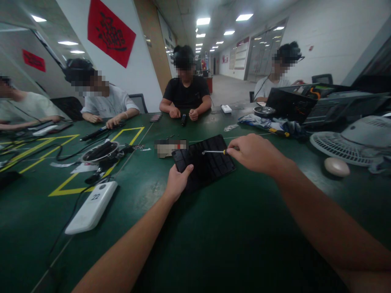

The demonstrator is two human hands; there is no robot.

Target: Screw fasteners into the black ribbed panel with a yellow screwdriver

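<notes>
A flat black panel (210, 162) with a ribbed, sectioned surface is tilted over the green table. My left hand (179, 181) grips its near left corner, thumb on top. From the right, my right hand (252, 152) pinches the yellow handle end of a thin screwdriver (215, 151). The metal shaft points left across the panel, and its tip is over the panel's middle; whether it touches is too small to tell. Just behind the panel's left corner lies a small beige box (171, 148), partly blurred.
On the green table (183, 252), a white power bank (91, 208), cables and a metal bowl (100, 151) lie left. A white fan (351, 140), a beige mouse-shaped object (336, 167) and a black computer case (290, 105) stand right. Several people sit across.
</notes>
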